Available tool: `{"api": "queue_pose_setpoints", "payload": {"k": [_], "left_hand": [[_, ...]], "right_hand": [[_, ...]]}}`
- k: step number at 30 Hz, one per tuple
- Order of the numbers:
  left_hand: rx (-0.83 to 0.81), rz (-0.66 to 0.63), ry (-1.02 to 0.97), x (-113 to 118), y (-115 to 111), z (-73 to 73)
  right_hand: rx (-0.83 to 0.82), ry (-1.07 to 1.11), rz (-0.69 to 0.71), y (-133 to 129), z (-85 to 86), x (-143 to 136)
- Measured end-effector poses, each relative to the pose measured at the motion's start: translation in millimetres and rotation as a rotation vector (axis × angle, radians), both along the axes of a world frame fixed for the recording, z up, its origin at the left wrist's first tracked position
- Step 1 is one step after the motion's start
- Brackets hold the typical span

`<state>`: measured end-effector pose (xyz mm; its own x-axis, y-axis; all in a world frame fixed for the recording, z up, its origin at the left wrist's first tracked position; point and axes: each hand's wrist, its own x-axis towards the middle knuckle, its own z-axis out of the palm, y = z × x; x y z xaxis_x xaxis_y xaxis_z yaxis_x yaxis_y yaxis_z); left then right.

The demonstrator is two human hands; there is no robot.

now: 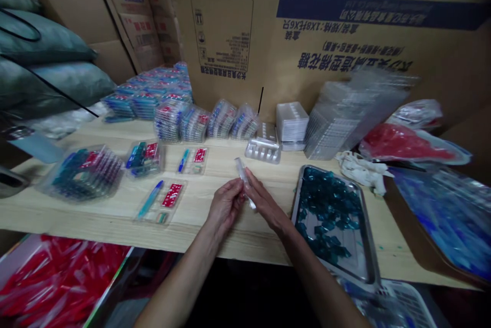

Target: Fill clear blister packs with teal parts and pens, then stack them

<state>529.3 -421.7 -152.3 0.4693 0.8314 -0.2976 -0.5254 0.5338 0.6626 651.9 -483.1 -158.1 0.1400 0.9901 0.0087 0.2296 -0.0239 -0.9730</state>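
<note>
Near the middle of the wooden table point(184, 225), a narrow clear plastic tray point(241, 169) is held on edge between my two hands. My left hand point(226, 202) pinches its near side with closed fingers. My right hand point(264, 202) is closed on its other side, fingers along it. To the left lie filled clear packs, one with a blue pen point(151, 200) and a red dotted piece point(172, 195), another with a smaller blue pen point(183, 160). A metal tray point(370, 246) of dark teal pieces point(326, 205) is right of my right hand.
Stacked clear trays point(292, 123) and filled packs point(169, 121) line the back, before a large carton point(226, 26). A white glove point(362, 169) and a box of blue items point(445, 215) are at right. Red items point(57, 282) fill a box at lower left.
</note>
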Motion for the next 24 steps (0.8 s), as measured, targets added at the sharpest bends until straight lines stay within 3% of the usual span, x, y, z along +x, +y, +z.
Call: {"api": "queue_pose_setpoints", "payload": {"k": [9,19,24], "left_hand": [[0.050,0.029,0.068,6.1,-5.8,3.7],[0.107,0.052,0.053,9.4,-9.1,5.1],[0.234,0.043,0.128,3.5,-10.7,11.9]], "right_hand": [[0.039,0.119,0.043,1.6,-12.2,-0.4],[0.082,0.157,0.039,1.5,-4.7,-3.6],[0.080,0.092,0.018,1.9,-3.4,-8.9]]}}
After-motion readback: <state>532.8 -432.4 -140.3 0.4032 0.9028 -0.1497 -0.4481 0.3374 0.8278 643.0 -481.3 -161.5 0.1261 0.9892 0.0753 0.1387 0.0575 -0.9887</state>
